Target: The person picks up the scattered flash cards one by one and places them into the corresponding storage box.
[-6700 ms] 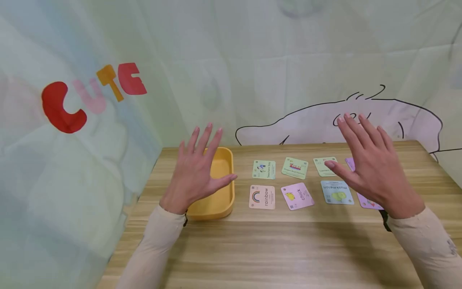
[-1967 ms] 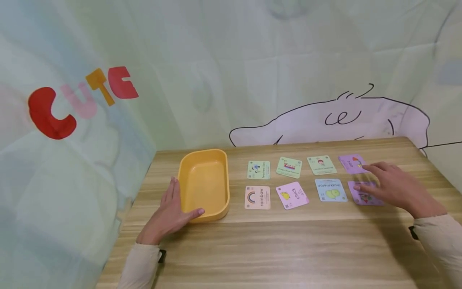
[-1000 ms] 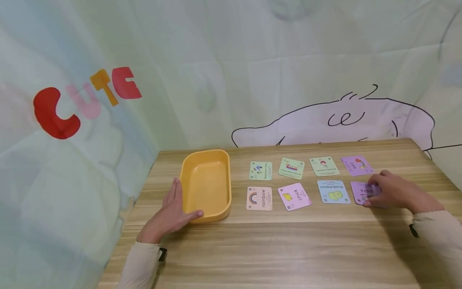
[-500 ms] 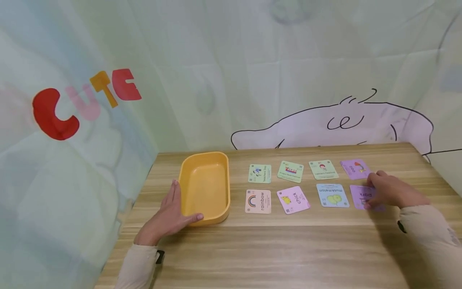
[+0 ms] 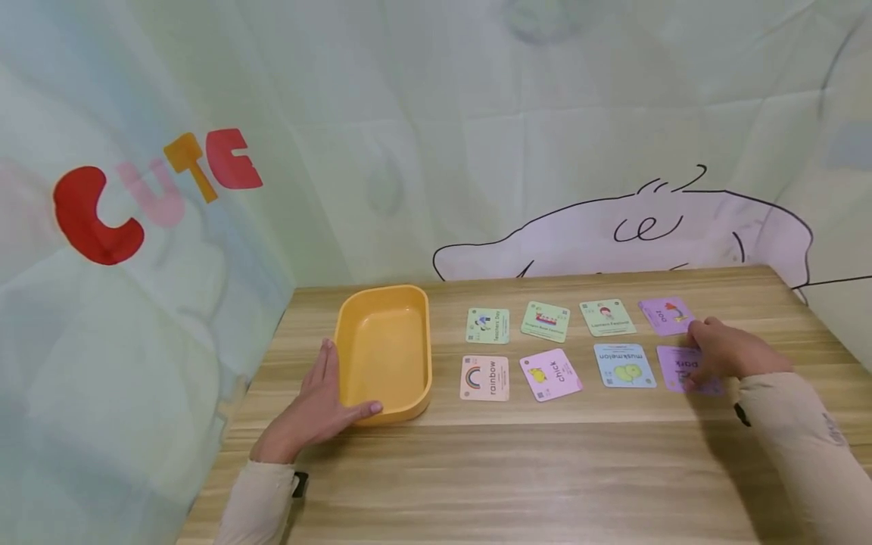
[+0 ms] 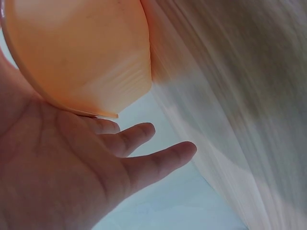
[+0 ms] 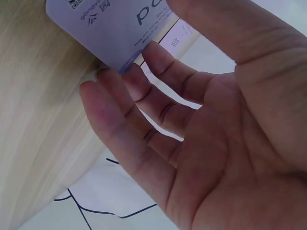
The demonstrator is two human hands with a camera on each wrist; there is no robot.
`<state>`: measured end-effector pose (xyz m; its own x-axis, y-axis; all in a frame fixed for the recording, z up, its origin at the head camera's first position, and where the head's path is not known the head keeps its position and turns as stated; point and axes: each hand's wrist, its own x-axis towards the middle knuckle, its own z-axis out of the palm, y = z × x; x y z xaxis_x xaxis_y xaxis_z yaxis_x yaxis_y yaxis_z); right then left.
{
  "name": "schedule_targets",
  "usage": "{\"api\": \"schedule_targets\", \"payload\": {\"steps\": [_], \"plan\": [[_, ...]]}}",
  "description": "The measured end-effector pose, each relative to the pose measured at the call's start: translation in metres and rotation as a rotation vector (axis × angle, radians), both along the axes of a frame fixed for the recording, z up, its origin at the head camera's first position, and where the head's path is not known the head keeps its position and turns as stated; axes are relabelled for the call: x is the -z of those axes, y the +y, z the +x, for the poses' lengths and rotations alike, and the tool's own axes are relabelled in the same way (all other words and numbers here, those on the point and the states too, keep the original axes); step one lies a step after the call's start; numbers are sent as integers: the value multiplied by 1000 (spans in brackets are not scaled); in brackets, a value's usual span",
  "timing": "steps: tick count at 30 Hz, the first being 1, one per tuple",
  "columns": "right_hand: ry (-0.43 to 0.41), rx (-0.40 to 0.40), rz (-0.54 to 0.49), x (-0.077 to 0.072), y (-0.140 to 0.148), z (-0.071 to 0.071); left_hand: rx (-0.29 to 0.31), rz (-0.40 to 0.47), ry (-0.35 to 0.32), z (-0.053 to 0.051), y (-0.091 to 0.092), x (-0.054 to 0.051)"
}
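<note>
Thumb and fingertips of the right hand (image 5: 732, 354) pinch the purple park card (image 5: 673, 365) along its right side; whether the card has left the wooden table (image 5: 545, 469) at all, I cannot tell. It sits at the right end of the front row, its printed word upside down from the wearer's side. The left hand (image 5: 306, 416) lies against the yellow tray (image 5: 384, 363), straight fingers along the outside of the left wall and thumb over the near rim, with no fist made. Just behind the park card is the purple zoo card (image 5: 666, 316), near the right fingertips; to the left of the park card come the blue muskmelon card (image 5: 624, 365), the pink chick card (image 5: 552, 375), set askew, and the peach rainbow card (image 5: 484, 378). Three green cards share the back row with the zoo card: Lantern Festival card (image 5: 608, 318), Dragon Boat Festival card (image 5: 545, 322) and Teachers' Day card (image 5: 487, 325), the last nearest the tray. Beige sleeves (image 5: 804, 454) cover both forearms. Pale curtain (image 5: 422, 151) hangs behind, with a black-outlined cartoon figure (image 5: 565, 246) above the table's far edge.
</note>
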<state>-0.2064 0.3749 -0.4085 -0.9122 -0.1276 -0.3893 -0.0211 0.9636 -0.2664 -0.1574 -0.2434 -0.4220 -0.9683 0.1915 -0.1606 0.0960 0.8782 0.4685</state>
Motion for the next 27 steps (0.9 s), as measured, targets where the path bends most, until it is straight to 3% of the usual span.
{"api": "schedule_targets", "payload": {"steps": [11, 22, 27], "plan": [[-70, 51, 31, -3, -1, -1, 2, 26, 0, 1, -1, 0], [-41, -14, 16, 3, 4, -8, -1, 13, -8, 2, -3, -5], [-11, -85, -9, 7, 16, -11, -6, 30, -14, 2, -3, -3]]}}
